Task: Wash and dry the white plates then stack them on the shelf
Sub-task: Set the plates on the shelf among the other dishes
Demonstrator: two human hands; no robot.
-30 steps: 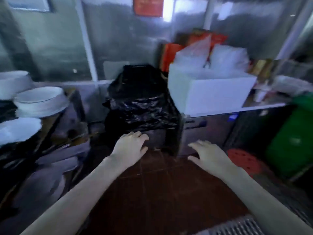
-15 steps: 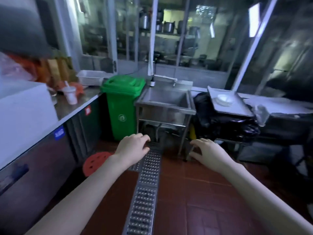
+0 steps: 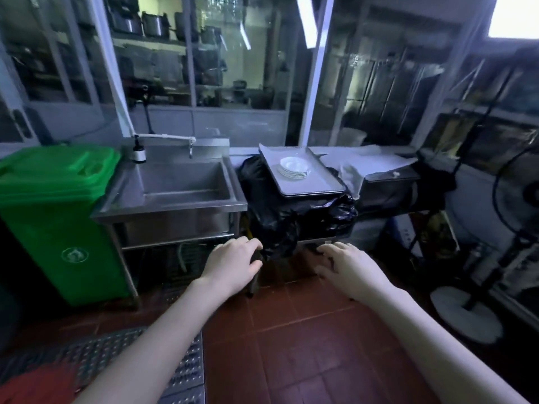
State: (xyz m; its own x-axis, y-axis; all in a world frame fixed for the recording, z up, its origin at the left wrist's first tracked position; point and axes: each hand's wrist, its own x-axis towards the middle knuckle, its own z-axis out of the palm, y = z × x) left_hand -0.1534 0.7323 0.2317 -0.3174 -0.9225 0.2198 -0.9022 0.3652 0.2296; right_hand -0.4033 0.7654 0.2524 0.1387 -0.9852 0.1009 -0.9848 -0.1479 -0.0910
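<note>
Palms face the floor as both arms stretch forward side by side. The left hand [image 3: 233,265] has its fingers loosely bent, the right hand [image 3: 347,269] has its fingers relaxed and slightly spread, and neither holds anything. Beyond and above the gap between the two hands, a short stack of white plates [image 3: 294,167] sits on a grey tray [image 3: 315,186], well apart from both hands. The tray lies on top of something wrapped in a black plastic bag [image 3: 277,217], whose lower folds hang just beyond the left hand; whether that hand touches them cannot be told. Ahead of the left hand and off to its left stands a steel sink [image 3: 180,185] with a faucet [image 3: 191,144] over the basin and a small dark bottle [image 3: 139,151] at its back corner. Further left of that hand is a green bin [image 3: 58,214]. Below both forearms lies red tile floor [image 3: 306,345], with a metal drain grate [image 3: 183,371] under the left forearm. Far to the right of the right hand stands a pedestal fan [image 3: 516,196].
</note>
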